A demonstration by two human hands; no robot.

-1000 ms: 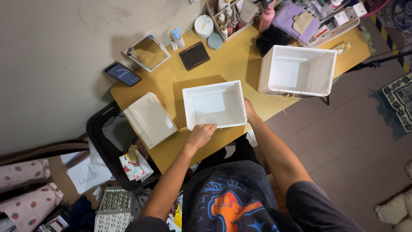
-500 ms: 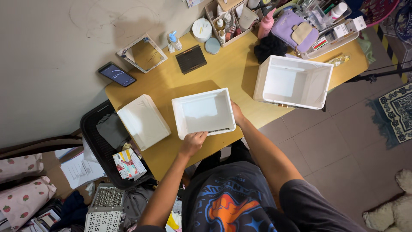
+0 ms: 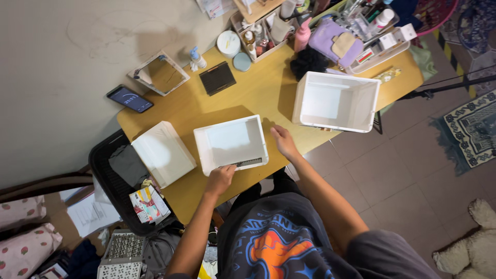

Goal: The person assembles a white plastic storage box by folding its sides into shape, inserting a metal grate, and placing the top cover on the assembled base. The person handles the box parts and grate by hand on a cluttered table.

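I see a yellow wooden table (image 3: 258, 98) against a grey wall, brown tiles to its right and a patterned rug (image 3: 473, 129) at the far edge. Its back edge carries a phone (image 3: 129, 98), a mirror (image 3: 157, 73), a dark pad (image 3: 217, 78) and trays of bottles (image 3: 263, 28). A black basket (image 3: 111, 178) stands at its left end.

A white tray (image 3: 231, 143) sits open side up near the front edge, between a white box (image 3: 163, 153) lying on its side and a larger open bin (image 3: 336, 101).

My left hand (image 3: 220, 179) grips the tray's near rim, fingers curled on it. My right hand (image 3: 282, 140) lies open just beside the tray's right wall, holding nothing.

Compared with a second ago, the right hand has let go of that wall, and the tray's slotted near side now shows.
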